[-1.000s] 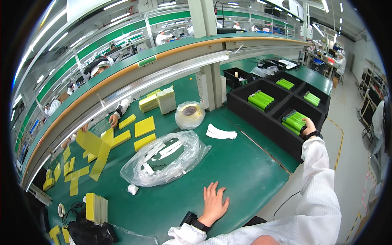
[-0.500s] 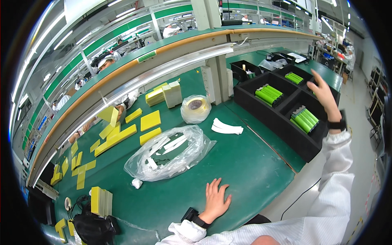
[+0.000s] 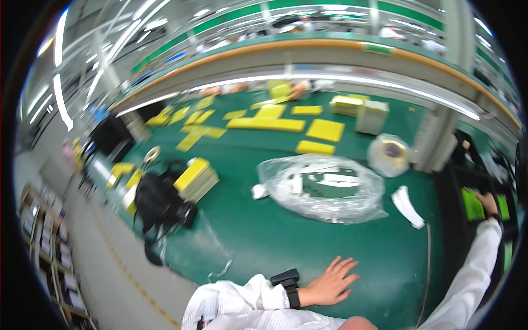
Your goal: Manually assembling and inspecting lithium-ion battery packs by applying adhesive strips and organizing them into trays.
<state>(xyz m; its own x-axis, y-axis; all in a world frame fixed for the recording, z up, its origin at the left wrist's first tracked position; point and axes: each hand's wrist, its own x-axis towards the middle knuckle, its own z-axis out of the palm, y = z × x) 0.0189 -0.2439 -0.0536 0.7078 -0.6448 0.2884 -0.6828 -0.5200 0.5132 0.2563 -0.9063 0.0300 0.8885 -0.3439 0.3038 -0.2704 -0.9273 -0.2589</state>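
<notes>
My left hand (image 3: 332,285) lies on the green tabletop, fingers spread, with nothing in it. At the right, my right hand (image 3: 487,204) reaches into a divided black box (image 3: 452,190). Its fingers are at the edge of a green battery pack (image 3: 471,204). Blur hides whether they grip the pack or only touch it. Another green battery pack (image 3: 502,207) lies in a compartment to the right of that hand, and a further green piece (image 3: 507,256) shows nearer to me, partly behind my sleeve.
A clear plastic bag with white strips (image 3: 346,206), a tape roll (image 3: 388,154) and a white strip (image 3: 407,207) lie mid-table. Yellow sheets (image 3: 325,130) spread at the back, where another person's hand (image 3: 298,91) works. A black bag (image 3: 159,201) sits by a yellow stack (image 3: 197,180).
My view has swung left, so the table appears shifted right. My right hand, raised over the box before, has come down to a battery pack. My left hand stays flat on the table.
</notes>
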